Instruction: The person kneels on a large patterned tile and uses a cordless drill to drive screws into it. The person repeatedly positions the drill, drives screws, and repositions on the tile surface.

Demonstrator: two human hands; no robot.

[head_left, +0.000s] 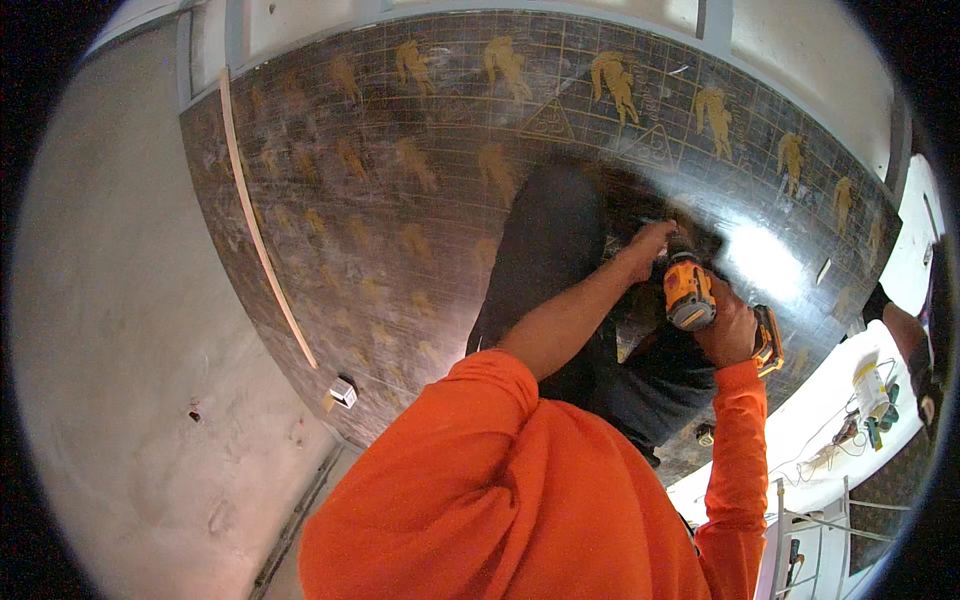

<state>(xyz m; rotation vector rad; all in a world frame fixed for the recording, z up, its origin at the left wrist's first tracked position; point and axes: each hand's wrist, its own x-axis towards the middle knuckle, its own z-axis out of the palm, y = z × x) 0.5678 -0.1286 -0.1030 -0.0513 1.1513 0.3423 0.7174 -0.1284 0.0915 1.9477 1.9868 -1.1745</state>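
Orange shirt [560, 480] looms; right hand [732, 328] wraps the drill [690, 297], left hand [648, 250] curls by its front, hold unclear: seemingly lining up, calling for steady aim.

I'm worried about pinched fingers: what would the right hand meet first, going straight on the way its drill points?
Probably the left hand, by the front of the drill; depth is unclear, so the dark board might come first.

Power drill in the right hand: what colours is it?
The drill is orange-yellow and black, head view.
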